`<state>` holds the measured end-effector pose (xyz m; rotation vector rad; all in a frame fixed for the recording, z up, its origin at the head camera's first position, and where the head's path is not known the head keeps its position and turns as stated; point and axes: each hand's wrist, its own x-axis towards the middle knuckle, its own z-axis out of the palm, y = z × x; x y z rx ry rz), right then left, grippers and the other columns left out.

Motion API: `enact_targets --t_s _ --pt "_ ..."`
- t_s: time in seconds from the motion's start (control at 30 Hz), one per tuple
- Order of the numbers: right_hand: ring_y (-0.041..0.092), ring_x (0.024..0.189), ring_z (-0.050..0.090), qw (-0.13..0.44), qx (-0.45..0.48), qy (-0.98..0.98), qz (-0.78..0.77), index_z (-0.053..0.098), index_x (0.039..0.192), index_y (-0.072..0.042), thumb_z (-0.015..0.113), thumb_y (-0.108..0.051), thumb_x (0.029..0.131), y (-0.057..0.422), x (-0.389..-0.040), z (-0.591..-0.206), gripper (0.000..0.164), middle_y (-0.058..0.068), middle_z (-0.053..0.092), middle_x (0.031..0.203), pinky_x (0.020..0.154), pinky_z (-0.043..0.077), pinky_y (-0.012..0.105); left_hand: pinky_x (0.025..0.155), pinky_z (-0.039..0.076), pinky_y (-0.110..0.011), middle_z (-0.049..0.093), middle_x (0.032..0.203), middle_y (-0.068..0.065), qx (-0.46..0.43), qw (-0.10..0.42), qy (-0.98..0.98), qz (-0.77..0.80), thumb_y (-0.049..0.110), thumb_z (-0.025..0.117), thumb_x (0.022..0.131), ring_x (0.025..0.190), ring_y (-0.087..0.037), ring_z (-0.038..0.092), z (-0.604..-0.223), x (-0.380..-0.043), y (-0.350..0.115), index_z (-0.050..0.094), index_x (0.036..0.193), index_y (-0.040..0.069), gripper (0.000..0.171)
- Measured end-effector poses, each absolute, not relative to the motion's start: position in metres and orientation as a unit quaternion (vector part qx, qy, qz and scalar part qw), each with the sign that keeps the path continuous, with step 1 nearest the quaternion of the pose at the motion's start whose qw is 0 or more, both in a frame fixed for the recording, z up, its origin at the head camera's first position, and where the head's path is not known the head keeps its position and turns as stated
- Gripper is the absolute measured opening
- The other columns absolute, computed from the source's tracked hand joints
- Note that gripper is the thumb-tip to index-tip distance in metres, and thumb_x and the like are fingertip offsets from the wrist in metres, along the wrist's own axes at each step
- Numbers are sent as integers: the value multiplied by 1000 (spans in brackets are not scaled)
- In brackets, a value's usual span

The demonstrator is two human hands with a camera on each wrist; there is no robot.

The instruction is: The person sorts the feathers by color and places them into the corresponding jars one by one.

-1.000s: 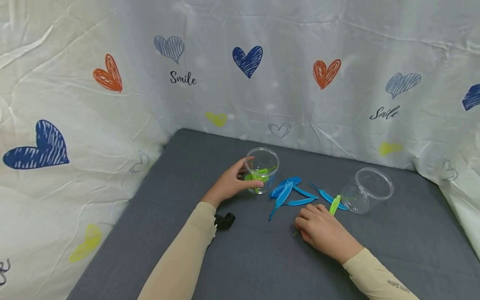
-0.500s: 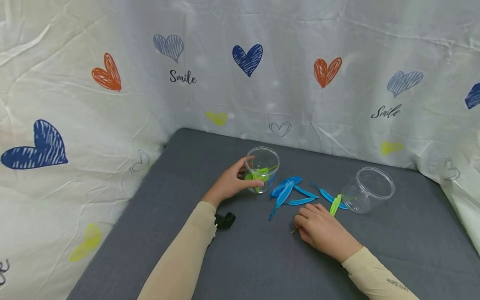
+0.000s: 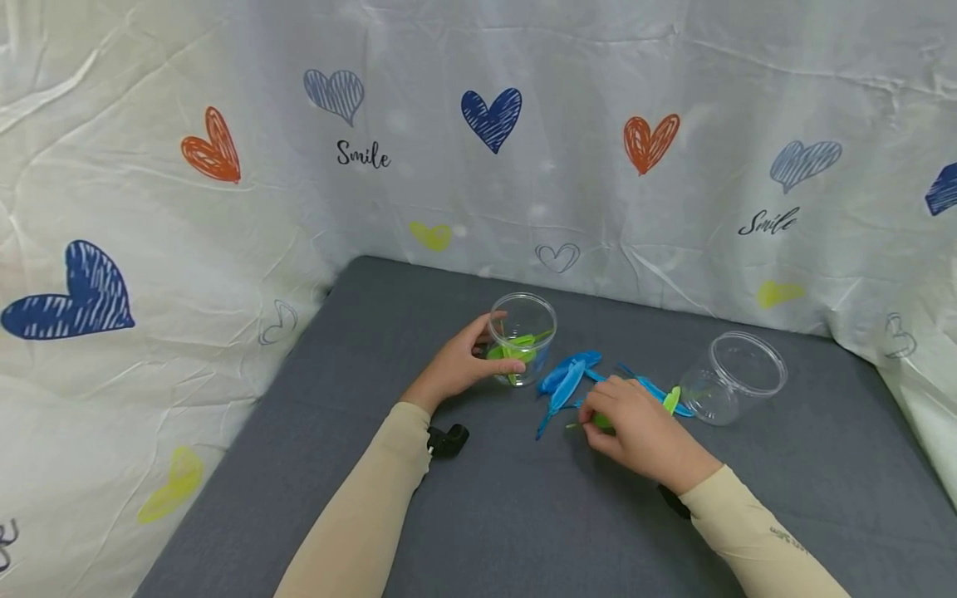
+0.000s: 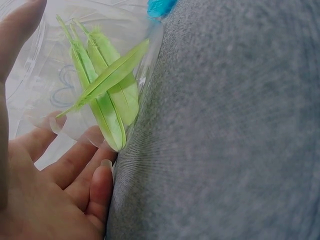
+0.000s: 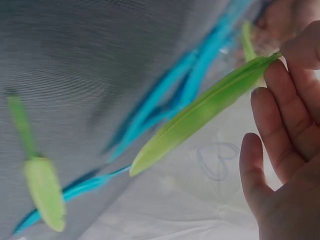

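In the head view my left hand (image 3: pixel 467 361) grips a clear plastic cup (image 3: pixel 542 355) standing on the grey cloth, thumb at the near side. Green feathers (image 4: pixel 107 85) lie crossed inside it, seen through its wall in the left wrist view. My right hand (image 3: pixel 639 428) pinches another green feather (image 5: pixel 200 117) by its quill between thumb and fingertips, the vane extending back under the palm. Below and beyond that hand lie several blue feathers (image 3: pixel 566 386). One more green feather (image 5: pixel 45 192) lies across a blue one to the right of the pile.
A second clear plastic cup (image 3: pixel 748 394) stands at the right, touching the end of a blue feather in the head view. The grey cloth (image 3: pixel 493 531) covers the table. Behind it hangs a white curtain (image 3: pixel 583 191) printed with hearts.
My right hand has risen from the cloth and shifted a little away and to the left, with the green feather pinched. The left hand and its cup have stayed in place.
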<state>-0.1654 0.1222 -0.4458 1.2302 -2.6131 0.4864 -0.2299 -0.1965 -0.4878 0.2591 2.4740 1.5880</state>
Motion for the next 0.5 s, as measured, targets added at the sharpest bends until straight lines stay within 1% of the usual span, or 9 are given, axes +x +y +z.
enact_targets --t_s 0.07,0.23,0.3,0.37,0.5 --pt "9 81 54 92 405 -891 185 69 90 -23 84 -9 90 118 -169 -437 20 -12 63 86 75 49 31 126 44 -56 45 170 3 89 94 835 535 66 88 82 154 -27 49 -487 -230 -197 38 168 37 104" --pt "15 90 63 59 374 -893 245 71 95 -22 81 -10 94 108 -178 -414 15 -12 67 92 86 56 38 126 44 -53 45 169 5 85 97 836 534 67 88 81 154 -27 49 -486 -230 -197 38 165 44 100" --pt "16 94 65 54 365 -892 262 72 98 -20 79 -11 96 104 -182 -407 11 -11 69 95 88 58 39 126 44 -50 45 168 6 82 100 836 534 68 88 81 154 -27 49 -486 -229 -197 38 163 47 98" --pt "15 97 65 48 355 -892 276 73 99 -18 77 -13 98 99 -185 -401 6 -11 69 97 88 59 39 127 43 -49 45 168 7 82 102 836 533 68 88 81 155 -27 48 -487 -229 -197 37 163 48 98" --pt "13 100 66 36 339 -891 300 74 101 -19 76 -16 100 89 -192 -393 3 -11 71 101 88 61 41 126 43 -50 47 167 5 82 101 835 535 68 88 81 154 -27 49 -488 -229 -197 38 164 45 101"
